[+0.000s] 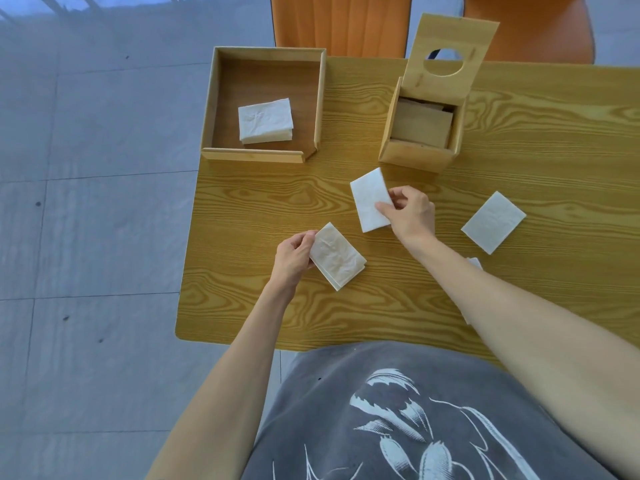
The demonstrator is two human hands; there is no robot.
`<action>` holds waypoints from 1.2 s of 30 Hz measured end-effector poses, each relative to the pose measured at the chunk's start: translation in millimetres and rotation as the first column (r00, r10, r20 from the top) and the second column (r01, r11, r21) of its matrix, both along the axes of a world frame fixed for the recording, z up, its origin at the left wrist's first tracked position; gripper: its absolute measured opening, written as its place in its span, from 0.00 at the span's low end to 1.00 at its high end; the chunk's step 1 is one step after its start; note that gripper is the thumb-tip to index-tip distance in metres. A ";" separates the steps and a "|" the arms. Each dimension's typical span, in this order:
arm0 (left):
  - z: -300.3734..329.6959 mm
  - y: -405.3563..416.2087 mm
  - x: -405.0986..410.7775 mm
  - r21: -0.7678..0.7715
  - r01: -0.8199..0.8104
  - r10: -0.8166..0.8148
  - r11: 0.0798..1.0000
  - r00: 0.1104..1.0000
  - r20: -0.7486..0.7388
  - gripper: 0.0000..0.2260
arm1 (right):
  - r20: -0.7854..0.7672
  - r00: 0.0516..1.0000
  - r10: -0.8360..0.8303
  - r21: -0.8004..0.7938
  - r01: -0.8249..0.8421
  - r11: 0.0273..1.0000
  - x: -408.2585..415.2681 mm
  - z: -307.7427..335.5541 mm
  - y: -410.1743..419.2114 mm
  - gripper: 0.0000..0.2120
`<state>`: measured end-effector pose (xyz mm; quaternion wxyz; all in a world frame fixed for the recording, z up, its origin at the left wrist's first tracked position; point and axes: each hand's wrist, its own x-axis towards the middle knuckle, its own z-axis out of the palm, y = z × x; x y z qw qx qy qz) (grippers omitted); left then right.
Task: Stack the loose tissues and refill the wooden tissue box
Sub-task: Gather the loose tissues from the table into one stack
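My left hand [292, 258] grips the left edge of a folded white tissue [337, 257] lying on the table. My right hand [410, 211] pinches another folded tissue [369, 199], lifted slightly and tilted. A third folded tissue [493, 222] lies flat to the right. A corner of one more tissue [475, 263] peeks out from behind my right forearm. The wooden tissue box [415, 157] stands at the back with its lid [446, 43] swung up; the lid has a round hole. Brownish tissues sit inside the box.
A shallow wooden tray [252, 155] at the table's [242, 306] back left holds a small stack of white tissues [265, 121]. Two orange chairs [341, 22] stand behind the table. Grey tiled floor lies to the left.
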<state>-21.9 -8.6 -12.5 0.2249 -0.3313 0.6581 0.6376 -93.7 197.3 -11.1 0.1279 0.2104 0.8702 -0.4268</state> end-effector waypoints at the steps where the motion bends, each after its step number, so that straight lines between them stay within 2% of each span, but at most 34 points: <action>1: 0.8 0.0 0.0 -0.001 0.005 -0.005 1.000 1.000 -0.002 0.14 | -0.001 1.000 -0.002 -0.074 0.002 0.997 4.6 -0.4 3.9 0.16; 6: 2.7 -0.9 0.5 0.009 0.028 -0.028 1.000 1.000 -0.004 0.19 | 0.108 0.986 0.125 -0.460 -0.062 0.886 33.5 2.3 3.4 0.12; 9: 2.6 -1.0 0.3 0.015 0.003 -0.003 1.000 1.000 0.007 0.20 | 0.138 0.963 0.234 -0.511 -0.133 0.849 50.4 1.1 -11.5 0.10; 12: 2.9 -1.7 2.0 0.020 0.018 -0.018 1.000 1.000 -0.004 0.20 | 0.142 0.950 0.279 -0.441 -0.192 0.877 60.8 -5.7 -23.3 0.10; 15: 4.1 -2.5 3.4 0.032 0.044 -0.043 0.999 0.999 -0.032 0.18 | 0.124 0.940 0.317 -0.302 -0.268 0.915 62.2 -9.0 -28.6 0.10; 19: 2.5 -3.8 3.3 0.042 0.060 -0.059 0.997 0.998 -0.030 0.16 | 0.131 0.942 0.311 -0.179 -0.286 0.941 60.4 -11.4 -31.8 0.11; 25: 2.4 -4.1 5.3 0.077 0.073 -0.069 0.994 0.996 -0.059 0.06 | 0.145 0.932 0.331 -0.024 -0.332 0.943 63.1 -11.2 -34.4 0.12; 29: 4.4 -4.5 8.4 0.045 0.102 -0.098 0.994 0.992 -0.083 0.09 | 0.136 0.934 0.330 0.062 -0.340 0.938 69.3 -10.0 -35.7 0.16; 33: 5.2 -2.1 11.1 0.037 0.097 -0.092 0.995 0.990 -0.106 0.11 | 0.094 0.940 0.327 0.136 -0.337 0.932 74.6 -11.7 -33.1 0.27; 36: 7.7 4.5 9.0 0.061 0.081 -0.074 0.995 0.991 -0.111 0.12 | 0.050 0.944 0.327 0.097 -0.331 0.939 73.5 -10.0 -28.3 0.28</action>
